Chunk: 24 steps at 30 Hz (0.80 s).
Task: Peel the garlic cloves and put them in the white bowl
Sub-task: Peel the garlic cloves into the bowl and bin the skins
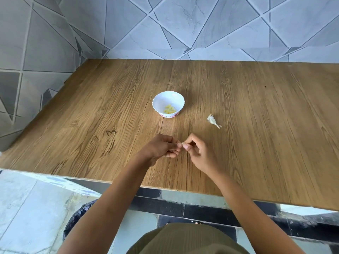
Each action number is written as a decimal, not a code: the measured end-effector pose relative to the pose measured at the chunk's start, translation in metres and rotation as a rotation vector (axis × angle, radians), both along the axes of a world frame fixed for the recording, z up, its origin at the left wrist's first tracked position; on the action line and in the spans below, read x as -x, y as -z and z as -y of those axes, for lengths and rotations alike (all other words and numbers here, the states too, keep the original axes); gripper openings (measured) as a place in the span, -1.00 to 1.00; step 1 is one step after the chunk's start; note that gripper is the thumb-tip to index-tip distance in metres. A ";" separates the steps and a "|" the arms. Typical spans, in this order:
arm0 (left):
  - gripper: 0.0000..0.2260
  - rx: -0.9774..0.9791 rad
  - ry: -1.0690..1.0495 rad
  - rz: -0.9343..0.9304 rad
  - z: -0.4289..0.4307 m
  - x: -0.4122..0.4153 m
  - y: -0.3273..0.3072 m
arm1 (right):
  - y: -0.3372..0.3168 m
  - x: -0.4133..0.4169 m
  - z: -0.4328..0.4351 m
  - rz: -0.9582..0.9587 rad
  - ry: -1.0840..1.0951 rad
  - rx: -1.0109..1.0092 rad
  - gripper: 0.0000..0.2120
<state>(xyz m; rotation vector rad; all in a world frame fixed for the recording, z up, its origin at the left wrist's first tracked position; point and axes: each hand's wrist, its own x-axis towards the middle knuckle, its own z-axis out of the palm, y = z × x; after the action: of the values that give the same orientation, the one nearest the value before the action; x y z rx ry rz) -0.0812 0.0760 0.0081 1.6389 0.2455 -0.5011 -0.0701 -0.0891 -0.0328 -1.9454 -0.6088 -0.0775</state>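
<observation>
Just in front of the white bowl point(168, 104), toward the person, the left hand point(159, 148) and right hand point(197, 150) together pinch one small garlic clove point(182, 143), both curled closed on it. The skin likely peels best pulled gently from the tip.

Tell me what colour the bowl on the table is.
The bowl is white, with a pinkish patterned band at its base; head view.

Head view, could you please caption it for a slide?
Left hand and right hand pinch a garlic clove at the table; peeled cloves lie in the white bowl.
</observation>
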 end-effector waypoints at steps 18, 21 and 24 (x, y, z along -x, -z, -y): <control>-0.97 -0.389 0.105 0.672 -0.002 0.000 0.015 | -0.021 -0.007 0.012 -0.750 0.011 -0.184 -0.96; -0.93 -0.433 0.085 0.446 -0.005 -0.005 0.015 | -0.010 -0.006 0.014 -0.410 0.073 0.022 -0.92; -0.89 -0.642 0.118 0.484 -0.003 -0.006 0.011 | -0.006 -0.008 0.016 -0.337 0.085 0.062 -0.94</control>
<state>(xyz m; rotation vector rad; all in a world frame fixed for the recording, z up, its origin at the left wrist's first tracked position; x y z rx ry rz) -0.0751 0.0790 -0.0031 2.3522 -0.0662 -0.0918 -0.0625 -0.1052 -0.0270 -1.9854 -0.3087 0.2147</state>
